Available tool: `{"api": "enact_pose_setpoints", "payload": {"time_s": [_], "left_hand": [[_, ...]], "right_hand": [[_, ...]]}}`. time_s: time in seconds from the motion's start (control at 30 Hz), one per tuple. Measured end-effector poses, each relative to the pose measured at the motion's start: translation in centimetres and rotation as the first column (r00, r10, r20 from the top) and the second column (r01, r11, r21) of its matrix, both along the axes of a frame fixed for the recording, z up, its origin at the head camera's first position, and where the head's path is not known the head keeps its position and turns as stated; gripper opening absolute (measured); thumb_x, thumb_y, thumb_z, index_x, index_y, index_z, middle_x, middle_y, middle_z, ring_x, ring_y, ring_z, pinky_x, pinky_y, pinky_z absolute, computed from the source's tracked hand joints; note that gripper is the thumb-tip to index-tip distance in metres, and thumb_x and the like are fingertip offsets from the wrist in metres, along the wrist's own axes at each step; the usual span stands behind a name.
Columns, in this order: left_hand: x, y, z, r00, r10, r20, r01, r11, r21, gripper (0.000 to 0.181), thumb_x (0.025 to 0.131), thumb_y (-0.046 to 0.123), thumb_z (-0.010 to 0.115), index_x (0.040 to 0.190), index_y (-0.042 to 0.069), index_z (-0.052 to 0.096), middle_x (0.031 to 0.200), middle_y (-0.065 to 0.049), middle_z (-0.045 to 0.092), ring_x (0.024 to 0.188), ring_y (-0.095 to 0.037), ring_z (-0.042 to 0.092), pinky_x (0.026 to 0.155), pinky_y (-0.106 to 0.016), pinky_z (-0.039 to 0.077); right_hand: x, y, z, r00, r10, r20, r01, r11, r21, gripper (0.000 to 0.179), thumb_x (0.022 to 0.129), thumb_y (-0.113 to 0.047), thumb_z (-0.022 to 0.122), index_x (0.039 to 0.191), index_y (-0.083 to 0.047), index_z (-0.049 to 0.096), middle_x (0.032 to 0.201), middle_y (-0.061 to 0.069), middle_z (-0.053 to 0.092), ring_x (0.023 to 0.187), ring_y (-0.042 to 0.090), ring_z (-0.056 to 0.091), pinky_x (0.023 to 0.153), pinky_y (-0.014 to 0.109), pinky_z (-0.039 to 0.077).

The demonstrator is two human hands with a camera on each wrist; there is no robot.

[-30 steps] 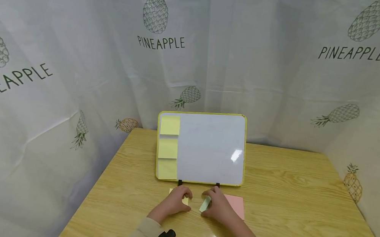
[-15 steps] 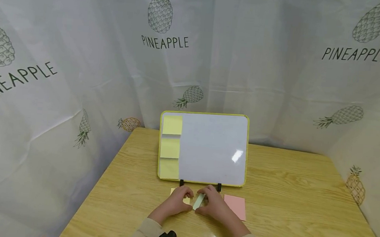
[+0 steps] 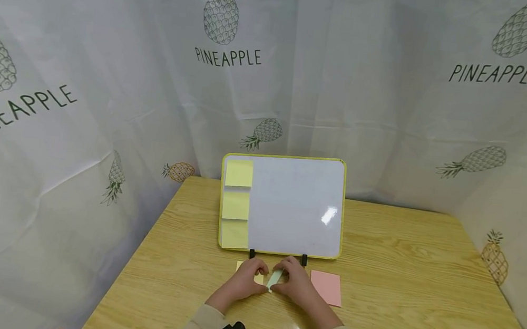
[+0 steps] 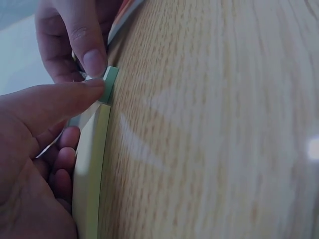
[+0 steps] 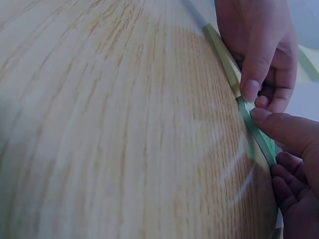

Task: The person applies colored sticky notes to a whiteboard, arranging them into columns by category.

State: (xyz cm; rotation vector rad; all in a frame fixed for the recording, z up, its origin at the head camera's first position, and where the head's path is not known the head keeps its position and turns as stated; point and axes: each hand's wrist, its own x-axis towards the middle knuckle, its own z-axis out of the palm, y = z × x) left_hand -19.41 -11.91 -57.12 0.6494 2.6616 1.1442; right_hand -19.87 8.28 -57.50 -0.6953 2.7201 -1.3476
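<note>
A pad of green sticky notes (image 3: 275, 278) lies slanted on the table between both hands. My right hand (image 3: 296, 284) spans it with curled fingers at the far edge and the thumb at the near edge. My left hand (image 3: 245, 278) has curled fingers and its thumb on the pad's near left corner, where the two thumbtips meet. A small pale bit of paper shows there. The left hand partly covers a yellow sticky-note pad (image 4: 92, 164), whose edge adjoins the green pad (image 4: 110, 82) in the left wrist view. A pink sticky-note pad (image 3: 326, 288) lies right of the right hand.
Behind the hands, a yellow-framed whiteboard (image 3: 295, 207) stands on black feet (image 3: 304, 260). Three yellow sticky notes (image 3: 236, 205) form a column down its left side. A pineapple-print curtain (image 3: 337, 87) surrounds the wooden table (image 3: 399, 283).
My right hand has moved left with the green pad, away from the pink pad and up to the left hand. The left thumb has come onto the pad's near corner.
</note>
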Motion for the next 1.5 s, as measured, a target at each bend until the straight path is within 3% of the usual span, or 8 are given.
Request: {"api": "enact_pose_setpoints", "payload": {"time_s": [0.2,0.53,0.9,1.07,1.3,1.5], "left_hand": [[0.1,0.1,0.0,1.0,0.01,-0.017,-0.01,1.0,-0.006,0.031,0.082,0.017,0.081,0.103,0.015,0.059,0.101,0.006,0.051,0.088,-0.012,0.045,0.077,-0.031,0.042],[0.3,0.2,0.1,0.999,0.011,-0.046,-0.011,1.0,-0.021,0.03,0.083,0.018,0.08,0.109,0.015,0.067,0.103,0.006,0.052,0.093,-0.012,0.047,0.081,-0.032,0.043],[0.3,0.2,0.2,0.999,0.011,-0.032,-0.012,0.999,-0.038,0.039,0.083,0.021,0.08,0.119,0.017,0.067,0.099,0.006,0.048,0.091,-0.011,0.043,0.079,-0.031,0.04],[0.3,0.3,0.1,0.999,0.013,-0.033,-0.015,0.999,-0.043,0.039,0.083,0.02,0.08,0.12,0.017,0.067,0.099,0.005,0.047,0.09,-0.012,0.042,0.078,-0.031,0.039],[0.5,0.7,0.2,0.999,0.031,-0.009,-0.031,0.998,-0.048,0.04,0.083,0.019,0.079,0.122,0.019,0.068,0.096,0.006,0.045,0.089,-0.012,0.04,0.077,-0.031,0.039],[0.5,0.8,0.3,0.999,0.035,-0.036,-0.037,0.997,-0.06,0.04,0.082,0.018,0.08,0.121,0.017,0.068,0.096,0.005,0.047,0.088,-0.012,0.041,0.076,-0.03,0.039]], "right_hand": [[0.0,0.1,-0.2,1.0,-0.019,-0.005,0.019,1.0,-0.021,0.034,0.072,-0.012,0.087,0.1,-0.008,0.069,0.104,0.001,0.055,0.087,0.016,0.052,0.074,0.029,0.047],[-0.2,0.4,-0.3,0.997,-0.043,0.065,0.048,0.996,-0.073,0.025,0.079,-0.011,0.082,0.101,-0.011,0.069,0.1,-0.002,0.055,0.084,0.014,0.051,0.072,0.028,0.046],[0.0,0.9,-0.4,0.997,0.023,0.073,-0.013,0.99,-0.137,0.019,0.085,-0.015,0.078,0.101,-0.015,0.068,0.109,0.001,0.056,0.091,0.018,0.053,0.078,0.032,0.048],[-0.1,0.8,0.0,0.988,-0.032,0.151,0.054,0.988,-0.145,0.013,0.092,-0.019,0.07,0.103,-0.013,0.067,0.097,-0.002,0.057,0.083,0.015,0.054,0.072,0.03,0.048],[-0.2,0.7,0.8,0.972,-0.112,0.208,0.142,0.98,-0.139,0.02,0.091,-0.019,0.071,0.107,-0.008,0.067,0.09,-0.002,0.06,0.081,0.014,0.055,0.07,0.032,0.048],[-0.9,0.9,1.7,0.956,-0.177,0.234,0.223,0.957,-0.185,0.012,0.09,-0.013,0.071,0.101,-0.008,0.069,0.086,-0.001,0.061,0.078,0.016,0.057,0.066,0.031,0.049]]}}
